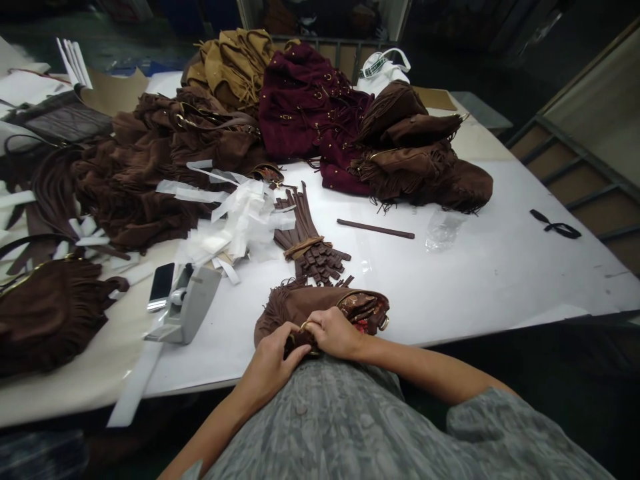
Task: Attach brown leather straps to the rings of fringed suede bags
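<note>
a grey patterned shirt [310, 427] fronts the white-covered table [500, 267], where the left hand [280, 353] grips a brown fringed bag [305, 301] at its near edge and the right hand [336, 332] pinches its gold-toned ring [304, 326], work seemingly unfinished, patterned lining [359, 305] exposed.

The white-topped table [500, 267] bore a burgundy bag [303, 100] at twelve o'clock, brown fringed bags [415, 167] at two, a black strap [565, 231] at three, a brown bag [303, 302] at six by the near edge, and a grey tape dispenser [200, 300] at eight. A tied bundle of straps [320, 261] lay near centre.
</note>
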